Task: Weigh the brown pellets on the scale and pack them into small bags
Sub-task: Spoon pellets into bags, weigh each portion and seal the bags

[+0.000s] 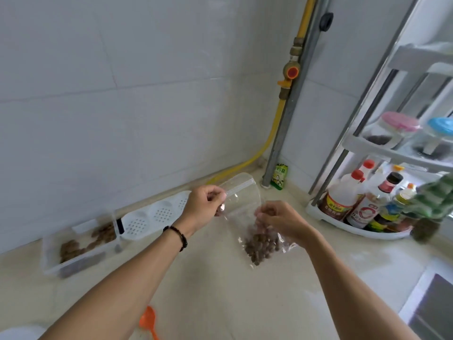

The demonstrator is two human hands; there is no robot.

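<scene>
The left hand pinches the zip edge of a clear plastic bag of brown pellets; the right hand apparently grasps its side above the cream countertop.

A pale counter is shown. A pellet tray, a white strainer and a bottle rack are set on it. An orange scoop is laid near the front.
</scene>
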